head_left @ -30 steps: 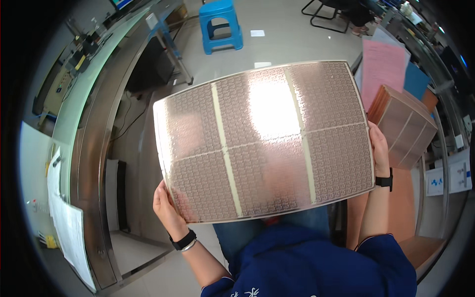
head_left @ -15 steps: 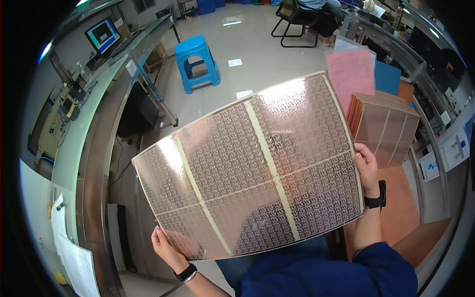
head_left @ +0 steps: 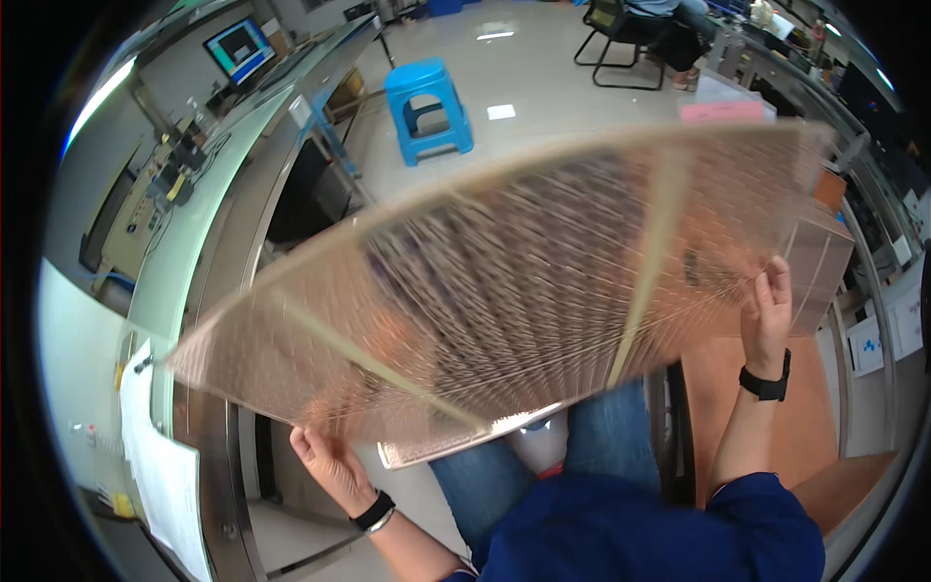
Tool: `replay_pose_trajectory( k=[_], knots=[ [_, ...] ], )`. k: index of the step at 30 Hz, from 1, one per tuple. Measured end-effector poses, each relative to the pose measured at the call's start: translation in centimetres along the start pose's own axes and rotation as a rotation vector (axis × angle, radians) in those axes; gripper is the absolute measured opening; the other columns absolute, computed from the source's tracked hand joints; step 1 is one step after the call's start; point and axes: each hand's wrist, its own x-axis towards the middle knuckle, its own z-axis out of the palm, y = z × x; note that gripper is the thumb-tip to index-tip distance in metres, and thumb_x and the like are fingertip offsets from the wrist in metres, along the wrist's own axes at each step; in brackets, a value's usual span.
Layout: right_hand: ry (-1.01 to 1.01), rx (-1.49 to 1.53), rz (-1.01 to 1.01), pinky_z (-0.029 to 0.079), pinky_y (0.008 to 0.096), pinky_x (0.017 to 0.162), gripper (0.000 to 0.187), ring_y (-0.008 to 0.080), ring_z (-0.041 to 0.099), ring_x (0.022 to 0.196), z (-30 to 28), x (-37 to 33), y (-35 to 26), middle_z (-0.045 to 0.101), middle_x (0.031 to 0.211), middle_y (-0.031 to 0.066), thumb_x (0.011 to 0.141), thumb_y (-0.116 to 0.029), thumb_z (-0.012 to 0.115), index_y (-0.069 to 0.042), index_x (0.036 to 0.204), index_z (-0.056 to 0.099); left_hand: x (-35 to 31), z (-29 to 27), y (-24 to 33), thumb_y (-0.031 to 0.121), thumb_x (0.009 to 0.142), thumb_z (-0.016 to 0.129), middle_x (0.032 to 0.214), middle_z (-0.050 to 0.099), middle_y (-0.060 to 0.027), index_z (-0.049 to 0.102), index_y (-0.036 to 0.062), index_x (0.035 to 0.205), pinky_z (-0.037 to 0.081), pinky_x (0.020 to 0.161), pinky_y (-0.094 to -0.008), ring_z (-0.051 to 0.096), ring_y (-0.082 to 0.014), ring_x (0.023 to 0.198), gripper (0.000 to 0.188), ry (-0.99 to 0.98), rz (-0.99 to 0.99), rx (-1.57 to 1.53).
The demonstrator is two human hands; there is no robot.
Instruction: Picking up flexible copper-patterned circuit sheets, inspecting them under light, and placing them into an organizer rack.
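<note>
A large copper-coloured circuit board panel with a repeated fine pattern and pale strips spans the space before me, tilted and blurred by motion. My left hand pinches its near left edge between thumb and fingers. At the right edge, my right hand grips the same panel. A bright, shiny rim shows under the near edge, above my lap; I cannot tell whether it belongs to this panel or another one.
Several similar copper panels stand stacked at the right, above a brown board surface, with a pink sheet behind. A blue stool stands ahead. Along the left runs a workbench with a monitor. Someone sits on a chair far off.
The panel has swung from facing me to a flatter tilt, its left end moving outward and its right side rising. Both hands keep hold of it; the view has shifted slightly.
</note>
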Motion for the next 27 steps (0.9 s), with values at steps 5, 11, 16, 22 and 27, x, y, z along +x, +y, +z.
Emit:
replay_pose_trajectory(
  k=[5,11,16,22,27],
  knots=[
    [-0.188,0.689,0.248,0.046,0.0294,0.09,0.025,0.0146,0.052,0.109,-1.9,2.9,4.1,0.056,0.113,0.0062,0.094,-0.012,0.041,-0.004,0.116,0.049,3.7,-3.0,-1.6,0.028,0.092,0.044,0.118,0.051,-0.0076,0.046,0.0132,0.118,0.037,0.102,-0.0359,0.05,-0.0158,0.111,0.029,-0.676,0.001,-0.169],
    [-0.17,0.901,0.445,0.05,0.0302,0.087,0.026,0.0161,0.054,0.106,3.7,-1.9,2.8,0.057,0.111,0.009,0.094,-0.015,0.04,-0.003,0.115,0.05,0.8,3.4,-3.3,0.036,0.094,0.031,0.13,0.043,-0.0113,0.037,0.0101,0.13,0.037,0.101,-0.0397,0.043,-0.0212,0.119,0.045,-0.1,-0.477,-0.183],
    [-0.231,0.605,0.627,0.054,0.0288,0.077,0.028,0.0164,0.059,0.096,3.5,-2.4,0.8,0.058,0.108,0.0115,0.095,-0.016,0.038,-0.001,0.116,0.049,-0.5,3.6,-1.8,0.035,0.094,0.032,0.13,0.042,-0.0116,0.036,0.0092,0.13,0.037,0.1,-0.041,0.044,-0.0227,0.118,0.044,-0.12,-0.453,-0.212],
    [-0.499,0.467,0.769,0.048,0.0232,0.083,0.029,0.01,0.057,0.094,-2.8,-2.9,6.4,0.059,0.101,0.0071,0.096,-0.018,0.039,0.0,0.113,0.053,-1.6,4.5,-1.9,0.034,0.095,0.034,0.131,0.042,-0.012,0.035,0.0081,0.13,0.037,0.1,-0.0425,0.045,-0.0245,0.116,0.044,-0.155,-0.459,-0.279],
    [-0.09,0.392,0.674,0.045,0.0228,0.083,0.018,0.0087,0.055,0.093,2.1,-4.7,7.3,0.059,0.097,0.0032,0.094,-0.016,0.045,-0.004,0.094,0.058,-2.5,5.5,-3.5,0.034,0.095,0.035,0.131,0.041,-0.0124,0.035,0.0072,0.13,0.037,0.099,-0.0439,0.045,-0.026,0.115,0.044,-0.097,-0.475,-0.452]
  ],
)
